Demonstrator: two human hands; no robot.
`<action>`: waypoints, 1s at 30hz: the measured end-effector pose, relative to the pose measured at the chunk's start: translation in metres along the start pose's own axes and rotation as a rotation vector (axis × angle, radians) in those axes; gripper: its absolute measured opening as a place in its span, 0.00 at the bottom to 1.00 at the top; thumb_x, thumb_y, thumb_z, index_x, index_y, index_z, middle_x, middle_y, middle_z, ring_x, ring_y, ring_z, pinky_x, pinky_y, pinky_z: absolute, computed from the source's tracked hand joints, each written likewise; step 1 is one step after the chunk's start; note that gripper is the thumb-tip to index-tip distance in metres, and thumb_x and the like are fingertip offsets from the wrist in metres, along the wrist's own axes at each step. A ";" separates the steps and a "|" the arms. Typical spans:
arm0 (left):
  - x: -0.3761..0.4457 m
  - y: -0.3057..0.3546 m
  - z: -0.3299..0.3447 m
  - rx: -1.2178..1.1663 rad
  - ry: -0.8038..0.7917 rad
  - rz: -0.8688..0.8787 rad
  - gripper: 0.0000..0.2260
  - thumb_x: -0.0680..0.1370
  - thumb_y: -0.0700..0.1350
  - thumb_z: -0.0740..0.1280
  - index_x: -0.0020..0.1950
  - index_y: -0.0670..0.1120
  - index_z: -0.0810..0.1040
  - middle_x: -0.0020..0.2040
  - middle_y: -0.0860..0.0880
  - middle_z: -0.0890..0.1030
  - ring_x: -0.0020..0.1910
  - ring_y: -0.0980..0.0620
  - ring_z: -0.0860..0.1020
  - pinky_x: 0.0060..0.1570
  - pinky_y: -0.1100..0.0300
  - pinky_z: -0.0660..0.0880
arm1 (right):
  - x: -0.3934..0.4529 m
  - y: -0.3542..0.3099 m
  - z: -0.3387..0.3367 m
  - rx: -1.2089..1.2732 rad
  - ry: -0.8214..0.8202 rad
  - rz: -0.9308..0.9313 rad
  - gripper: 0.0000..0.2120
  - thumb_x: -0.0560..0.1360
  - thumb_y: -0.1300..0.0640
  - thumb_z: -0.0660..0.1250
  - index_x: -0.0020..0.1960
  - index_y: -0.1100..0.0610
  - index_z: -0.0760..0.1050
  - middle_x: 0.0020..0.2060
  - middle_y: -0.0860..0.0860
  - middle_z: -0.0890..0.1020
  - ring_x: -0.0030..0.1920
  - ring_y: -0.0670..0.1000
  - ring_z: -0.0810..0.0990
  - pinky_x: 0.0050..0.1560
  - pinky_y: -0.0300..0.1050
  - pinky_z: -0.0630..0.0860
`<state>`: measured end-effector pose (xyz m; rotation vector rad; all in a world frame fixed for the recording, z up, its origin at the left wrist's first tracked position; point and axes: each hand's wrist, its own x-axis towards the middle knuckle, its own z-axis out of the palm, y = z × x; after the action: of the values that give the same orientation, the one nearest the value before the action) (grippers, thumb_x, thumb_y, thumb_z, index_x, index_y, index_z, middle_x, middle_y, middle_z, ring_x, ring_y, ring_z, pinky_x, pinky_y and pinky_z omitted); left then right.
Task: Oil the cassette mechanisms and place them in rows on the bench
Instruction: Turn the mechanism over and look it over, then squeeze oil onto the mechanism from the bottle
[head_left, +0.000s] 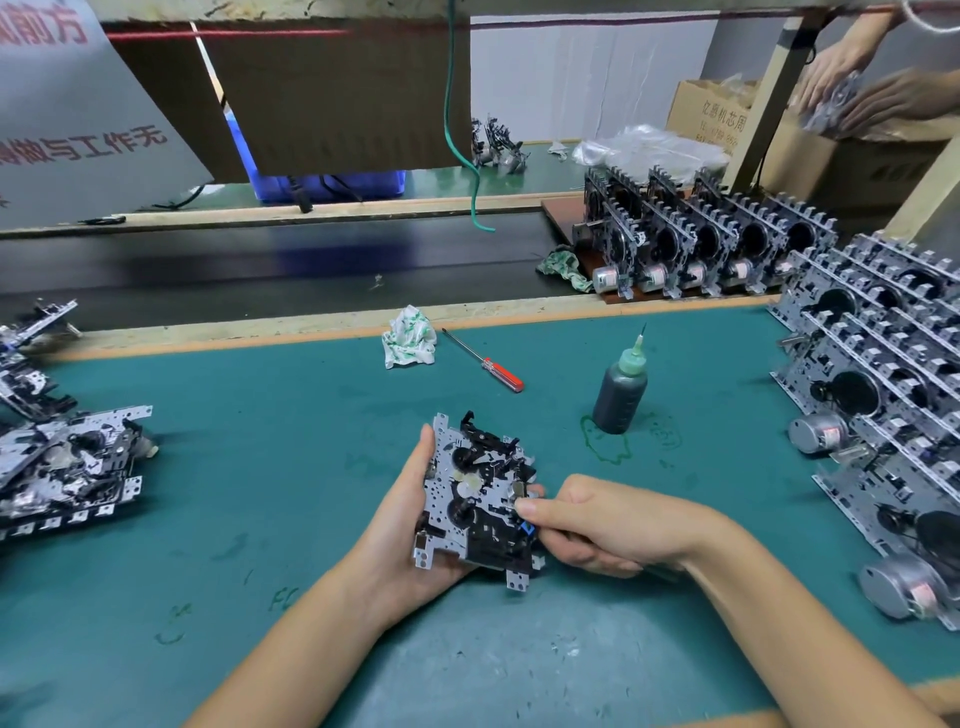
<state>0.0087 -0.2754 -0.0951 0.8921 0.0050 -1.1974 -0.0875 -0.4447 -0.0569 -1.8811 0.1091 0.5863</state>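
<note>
A cassette mechanism (478, 493), a perforated metal plate carrying black gears and levers, was held just above the green bench mat (260, 467), near the front edge. The left hand (410, 525) cradled it from below and the side, fingers curled round its left edge. The right hand (587, 519) pinched a small part on its right edge between thumb and fingers.

The step looked like checking or working the mechanism by hand rather than oiling, since the oil bottle (621, 389) stood untouched just beyond, upright, its needle tip pointing up. The next move would probably call for the right hand to let go, take the bottle, and bring the fine tip to the moving parts.

A pile of mechanisms (67, 467) lay at the left, likely waiting. Neat rows (883, 395) stood on edge at the right, with more rows (701, 244) behind them. A red-handled screwdriver (485, 361) and a crumpled cloth (408, 338) lay farther back. Beyond the mat ran a dark conveyor belt (260, 265). Cardboard boxes (717, 114) sat at the far right, where another person's hands (857, 88) were busy.
</note>
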 end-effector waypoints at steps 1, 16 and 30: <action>0.000 0.000 0.000 -0.005 -0.004 -0.001 0.35 0.76 0.68 0.51 0.53 0.42 0.84 0.58 0.39 0.81 0.53 0.44 0.82 0.48 0.54 0.80 | 0.000 0.000 0.000 -0.001 -0.006 -0.010 0.29 0.81 0.46 0.53 0.22 0.51 0.61 0.13 0.48 0.59 0.17 0.48 0.55 0.23 0.40 0.54; -0.010 0.005 0.002 -0.128 -0.044 0.019 0.33 0.77 0.64 0.54 0.63 0.36 0.77 0.64 0.32 0.74 0.60 0.31 0.75 0.63 0.42 0.70 | 0.013 0.019 -0.005 -0.488 0.937 -0.324 0.10 0.79 0.60 0.61 0.55 0.53 0.79 0.38 0.46 0.81 0.42 0.48 0.76 0.48 0.44 0.71; -0.012 0.008 0.000 -0.155 -0.115 -0.013 0.31 0.76 0.61 0.57 0.63 0.36 0.76 0.65 0.32 0.73 0.63 0.31 0.73 0.64 0.39 0.68 | 0.011 0.033 -0.033 0.048 1.241 -0.056 0.17 0.71 0.61 0.72 0.53 0.53 0.67 0.50 0.47 0.76 0.60 0.52 0.75 0.49 0.38 0.63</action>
<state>0.0102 -0.2657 -0.0851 0.6881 0.0105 -1.2412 -0.0781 -0.4849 -0.0808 -1.9307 0.8490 -0.6845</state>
